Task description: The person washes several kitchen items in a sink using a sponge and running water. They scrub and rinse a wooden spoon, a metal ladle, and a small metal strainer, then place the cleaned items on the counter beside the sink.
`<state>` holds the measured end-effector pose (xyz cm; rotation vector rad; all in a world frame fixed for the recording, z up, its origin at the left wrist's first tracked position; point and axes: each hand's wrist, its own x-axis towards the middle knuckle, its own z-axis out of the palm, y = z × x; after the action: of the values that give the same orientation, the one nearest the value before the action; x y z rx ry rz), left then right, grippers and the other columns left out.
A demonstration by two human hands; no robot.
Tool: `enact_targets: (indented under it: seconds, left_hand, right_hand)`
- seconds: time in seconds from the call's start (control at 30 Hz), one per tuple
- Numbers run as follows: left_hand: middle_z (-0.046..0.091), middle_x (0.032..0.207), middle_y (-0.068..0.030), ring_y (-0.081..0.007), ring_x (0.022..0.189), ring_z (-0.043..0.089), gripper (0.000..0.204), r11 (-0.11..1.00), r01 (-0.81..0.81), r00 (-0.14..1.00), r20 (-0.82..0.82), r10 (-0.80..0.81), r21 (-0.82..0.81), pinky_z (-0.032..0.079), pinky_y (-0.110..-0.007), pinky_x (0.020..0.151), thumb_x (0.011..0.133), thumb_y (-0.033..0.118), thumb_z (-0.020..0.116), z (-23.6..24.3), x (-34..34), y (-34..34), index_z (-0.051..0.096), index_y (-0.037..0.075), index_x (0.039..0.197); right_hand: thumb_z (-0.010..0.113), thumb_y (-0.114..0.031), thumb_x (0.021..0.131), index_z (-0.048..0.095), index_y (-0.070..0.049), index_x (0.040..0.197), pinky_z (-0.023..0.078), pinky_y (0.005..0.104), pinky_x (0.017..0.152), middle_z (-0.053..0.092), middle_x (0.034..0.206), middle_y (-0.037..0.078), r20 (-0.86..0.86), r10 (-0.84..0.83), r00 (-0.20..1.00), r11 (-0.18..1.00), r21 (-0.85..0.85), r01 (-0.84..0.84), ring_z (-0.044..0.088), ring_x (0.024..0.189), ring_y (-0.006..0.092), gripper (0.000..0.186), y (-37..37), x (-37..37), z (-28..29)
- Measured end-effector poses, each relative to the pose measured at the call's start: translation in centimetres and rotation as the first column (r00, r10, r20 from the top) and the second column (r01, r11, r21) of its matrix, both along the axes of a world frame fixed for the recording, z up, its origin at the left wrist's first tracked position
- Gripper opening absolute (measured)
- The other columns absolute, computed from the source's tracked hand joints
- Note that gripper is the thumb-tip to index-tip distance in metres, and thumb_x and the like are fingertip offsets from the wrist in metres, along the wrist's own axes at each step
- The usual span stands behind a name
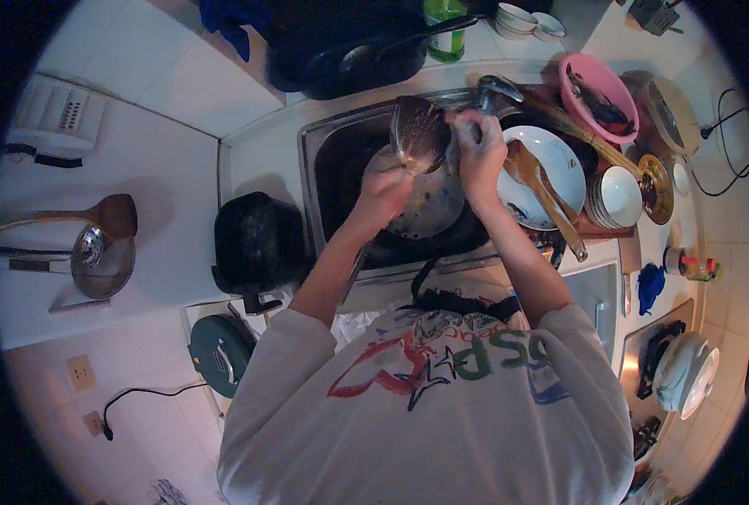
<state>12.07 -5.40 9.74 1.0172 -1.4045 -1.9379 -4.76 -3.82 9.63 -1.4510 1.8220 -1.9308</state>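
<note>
Over the sink, my left hand is closed on the near edge of a dark, shiny metal vessel, tilted and streaked with light. Its full shape is blurred. My right hand is raised beside it, fingers curled near the faucet; what they hold, if anything, is smeared by motion. Below both hands a round grey pan-like piece with dark spots lies in the sink, partly covered by my left hand and the vessel.
Right of the sink are a large white plate under wooden spatulas, stacked white bowls and a pink basin. A black basket-like container stands at left. Behind lie a black tub and a green bottle.
</note>
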Motion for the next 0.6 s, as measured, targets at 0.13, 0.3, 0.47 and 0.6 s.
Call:
enact_targets:
  seconds: [0.13, 0.3, 0.47, 0.6]
  left_hand:
    - [0.041, 0.058, 0.0058, -0.0034, 0.048, 0.035, 0.024, 0.987, -0.085, 0.994, 0.055, 0.093, -0.134, 0.027, -0.020, 0.043, 0.094, 0.024, 0.051, 0.4, -0.5, -0.5, 0.048, 0.011, 0.074]
    - [0.041, 0.058, 0.0052, -0.0039, 0.047, 0.036, 0.023, 0.998, -0.057, 0.996, 0.073, 0.054, 0.039, 0.026, -0.020, 0.042, 0.092, 0.023, 0.053, 0.9, -0.3, -0.4, 0.049, 0.010, 0.074]
    - [0.039, 0.057, 0.0051, -0.0042, 0.047, 0.035, 0.024, 0.999, -0.044, 0.997, 0.066, 0.044, 0.004, 0.025, -0.021, 0.042, 0.092, 0.022, 0.053, 0.6, -0.1, -0.8, 0.048, 0.010, 0.072]
    - [0.038, 0.057, 0.0049, -0.0048, 0.046, 0.034, 0.026, 0.999, -0.028, 0.998, 0.064, 0.027, 0.028, 0.025, -0.021, 0.042, 0.093, 0.023, 0.052, 0.6, -0.1, -0.6, 0.047, 0.010, 0.071]
  right_hand:
    - [0.066, -0.005, 0.079, 0.061, -0.001, 0.087, 0.048, 0.0324, 0.071, 0.061, 0.086, 0.012, -0.192, 0.256, 0.947, 0.957, -0.085, -0.276, 0.061, 0.079, 0.0257, 0.011, 0.4, 0.8, -0.2]
    - [0.065, -0.004, 0.078, 0.063, -0.001, 0.087, 0.047, 0.0357, 0.071, 0.062, 0.086, 0.013, 0.026, -0.050, 0.998, 0.996, -0.066, 0.051, 0.060, 0.079, 0.0285, 0.010, -0.6, 0.1, -0.1]
    - [0.066, -0.005, 0.077, 0.062, -0.002, 0.086, 0.048, 0.0370, 0.070, 0.060, 0.085, 0.015, -0.166, 0.213, 0.963, 0.972, -0.065, -0.226, 0.060, 0.081, 0.0319, 0.010, -0.2, 0.3, -0.1]
    - [0.064, -0.003, 0.077, 0.062, -0.001, 0.086, 0.047, 0.0362, 0.073, 0.061, 0.086, 0.015, -0.090, 0.183, 0.979, 0.983, -0.012, -0.184, 0.060, 0.081, 0.0317, 0.009, 0.2, -0.1, 0.5]
